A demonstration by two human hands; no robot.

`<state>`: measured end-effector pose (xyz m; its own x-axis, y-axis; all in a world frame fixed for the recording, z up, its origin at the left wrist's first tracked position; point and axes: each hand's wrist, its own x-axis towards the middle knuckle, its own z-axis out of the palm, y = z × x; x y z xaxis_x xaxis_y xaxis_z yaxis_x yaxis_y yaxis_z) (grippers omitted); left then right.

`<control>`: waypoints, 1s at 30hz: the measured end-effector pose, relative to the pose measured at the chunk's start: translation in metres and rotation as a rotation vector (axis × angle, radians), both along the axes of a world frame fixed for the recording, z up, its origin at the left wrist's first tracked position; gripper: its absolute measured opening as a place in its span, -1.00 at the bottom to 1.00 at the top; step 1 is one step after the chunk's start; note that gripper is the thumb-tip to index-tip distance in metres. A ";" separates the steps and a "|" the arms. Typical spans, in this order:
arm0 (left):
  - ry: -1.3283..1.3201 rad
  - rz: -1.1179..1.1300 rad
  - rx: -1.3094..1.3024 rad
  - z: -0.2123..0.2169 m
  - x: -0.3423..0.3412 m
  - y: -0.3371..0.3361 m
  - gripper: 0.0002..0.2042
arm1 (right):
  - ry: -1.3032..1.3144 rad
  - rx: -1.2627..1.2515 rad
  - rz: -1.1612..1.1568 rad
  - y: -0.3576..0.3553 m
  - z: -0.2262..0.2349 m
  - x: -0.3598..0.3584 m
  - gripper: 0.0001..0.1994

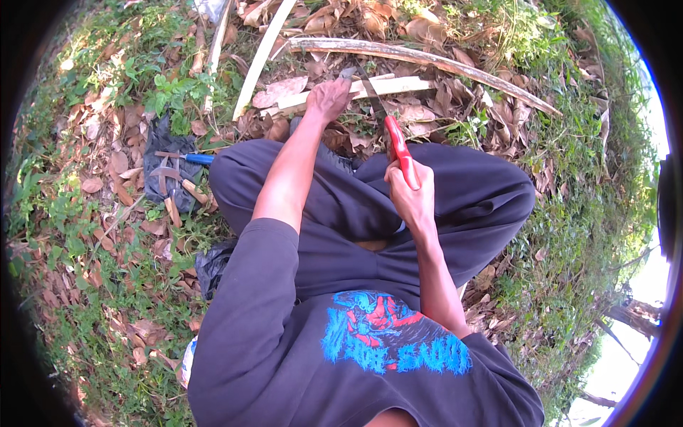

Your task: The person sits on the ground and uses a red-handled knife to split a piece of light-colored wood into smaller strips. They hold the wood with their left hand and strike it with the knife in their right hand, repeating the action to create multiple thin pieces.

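My right hand [413, 188] is wrapped around the red handle of a hand saw [395, 139]. Its dark, narrow blade points away from me and crosses a pale wooden strip [393, 86] lying roughly crosswise beyond my folded legs. Just left of the blade, my left hand [330, 99] grips the strip, thumb near the blade. The fingers underneath are mostly hidden. Whether the teeth have bitten into the wood is too small to tell.
A long curved wooden piece [427, 58] lies beyond the strip, and a pale slat [263, 60] slants away at left. On black plastic [160, 139] to my left rest a blue-handled tool [198, 159] and several wooden-handled tools [173, 211]. Dry leaves and low plants cover the ground.
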<state>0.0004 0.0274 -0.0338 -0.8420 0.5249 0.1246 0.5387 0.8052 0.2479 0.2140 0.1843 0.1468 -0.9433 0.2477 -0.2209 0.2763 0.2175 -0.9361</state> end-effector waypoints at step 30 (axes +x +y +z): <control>0.073 -0.003 -0.074 0.004 0.006 0.011 -0.69 | -0.039 0.127 -0.029 0.003 -0.003 -0.049 -0.75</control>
